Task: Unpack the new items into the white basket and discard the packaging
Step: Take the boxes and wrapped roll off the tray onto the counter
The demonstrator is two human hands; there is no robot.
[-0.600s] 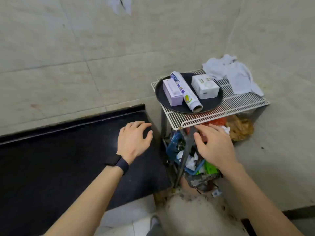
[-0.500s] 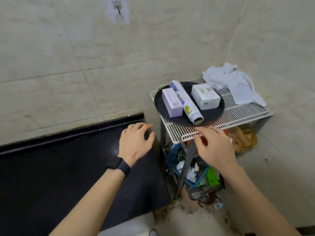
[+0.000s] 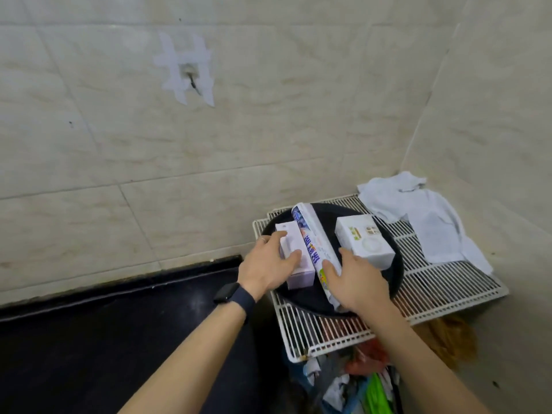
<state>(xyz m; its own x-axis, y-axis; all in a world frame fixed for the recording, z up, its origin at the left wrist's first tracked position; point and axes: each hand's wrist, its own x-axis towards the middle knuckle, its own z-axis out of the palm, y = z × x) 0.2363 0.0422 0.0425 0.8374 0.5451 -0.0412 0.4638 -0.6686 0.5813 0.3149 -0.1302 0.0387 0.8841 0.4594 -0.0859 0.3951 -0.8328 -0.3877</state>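
A black round tray (image 3: 395, 271) sits on a white wire rack (image 3: 448, 283) and carries three packaged items. My left hand (image 3: 265, 267) is closed over the top of the lilac box (image 3: 300, 277) at the tray's left. The long white and blue box (image 3: 310, 231) lies down the middle. My right hand (image 3: 355, 282) covers its near end, fingers on one side and thumb on the other. The white box (image 3: 366, 242) stands untouched at the right, just beyond my right thumb. No white basket is in view.
A crumpled white cloth (image 3: 430, 222) lies on the rack's far right corner. Below the rack is a bin of mixed rubbish (image 3: 361, 380). A black counter (image 3: 119, 339) stretches to the left. Tiled walls close in behind and to the right.
Both hands moved up and forward from below the rack's front edge onto the tray. The left now holds the lilac box, the right the long box. The view has tilted upward.
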